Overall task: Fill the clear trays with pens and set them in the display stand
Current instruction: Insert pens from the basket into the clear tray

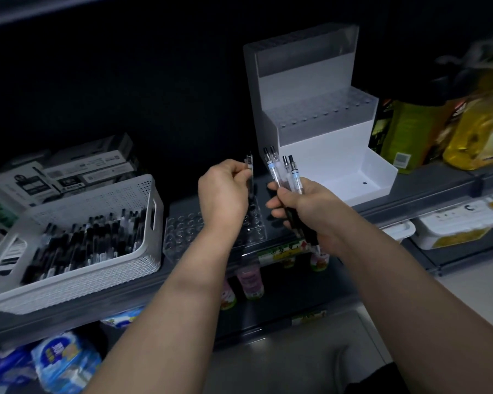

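The left hand (224, 191) pinches a single clear-barrelled pen with a dark clip (250, 177) between thumb and fingertips, holding it nearly upright, clip end up and writing end down. Directly beneath that hand, and a little toward the right hand, lies the clear plastic tray with rows of round holes (182, 231) flat on the dark shelf (410, 200); its holes open upward, so the pen's long axis already runs close to the line of the holes. The coming move seems to turn on this: a short straight drop from the left hand into a hole, with only a slight correction of tilt. Which hole sits under the tip I cannot tell, since the hand and wrist cover that part of the tray.

The right hand (302, 209) is closed around a bundle of clear pens with dark grips (285, 177), fanned out above its fist, clip ends up. It hangs just beside the left hand, a touch nearer the white stepped display stand (319, 129), which stands beyond it and slightly to its outer side. The left hand is the nearer one to the tray.

Out past the left hand sits a white perforated plastic basket (143, 260) holding many more pens.
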